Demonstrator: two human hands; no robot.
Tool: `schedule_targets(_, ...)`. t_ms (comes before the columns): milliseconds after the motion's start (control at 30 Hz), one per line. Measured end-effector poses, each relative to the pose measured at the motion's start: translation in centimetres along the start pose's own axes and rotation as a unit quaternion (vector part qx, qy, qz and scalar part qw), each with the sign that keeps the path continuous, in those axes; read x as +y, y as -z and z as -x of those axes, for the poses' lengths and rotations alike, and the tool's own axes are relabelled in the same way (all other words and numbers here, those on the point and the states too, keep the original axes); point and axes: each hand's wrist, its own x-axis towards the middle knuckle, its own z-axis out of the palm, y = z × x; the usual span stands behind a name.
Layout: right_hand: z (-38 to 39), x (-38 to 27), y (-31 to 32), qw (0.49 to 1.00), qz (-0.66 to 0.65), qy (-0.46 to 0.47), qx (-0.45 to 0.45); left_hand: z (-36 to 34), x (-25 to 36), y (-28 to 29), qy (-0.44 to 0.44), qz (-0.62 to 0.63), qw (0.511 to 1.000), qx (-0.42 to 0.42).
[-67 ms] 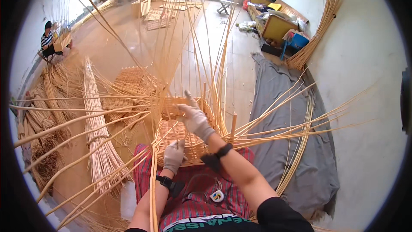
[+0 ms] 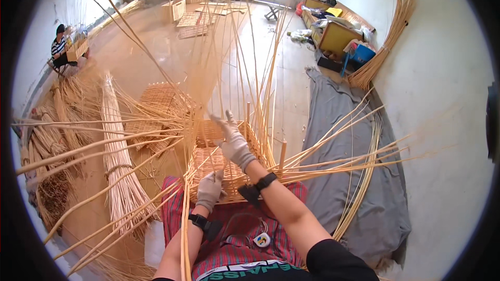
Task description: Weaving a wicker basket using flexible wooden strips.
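Observation:
A partly woven wicker basket [image 2: 204,164] rests at my lap, with long willow rods sticking out on all sides. My left hand [image 2: 210,189], in a pale work glove, is closed on the basket's near edge. Its fingertips are partly hidden, so a rod may be in them too. Above the basket's middle, my gloved right hand [image 2: 235,144] has its fingers stretched and apart, close to the upright rods [image 2: 270,80]. Two short wooden stakes stand at the basket's right corners, the nearer stake [image 2: 283,157] beside my right forearm.
A tied willow bundle [image 2: 122,177] and a second woven piece [image 2: 156,99] lie on the left. Grey cloth [image 2: 354,177] covers the right side. A tape measure [image 2: 262,239] lies on my striped apron [image 2: 239,250]. Another person [image 2: 61,47] sits far left.
My right hand has turned slightly, its fingers now pointing more upward and away from me. The left hand keeps its hold on the basket's near edge.

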Motion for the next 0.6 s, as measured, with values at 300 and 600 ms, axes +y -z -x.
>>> schedule_targets(300,5.7,-2.6,2.7,0.860,-0.428,-0.194,0.199,-0.7,-0.9,0.3,-0.006,0.037,0.999,-0.002)
schedule_targets(600,14.9,1.2,1.7,0.821,-0.486,-0.165,0.251,-1.0,-0.9,-0.9,-0.035,0.122,0.992,0.001)
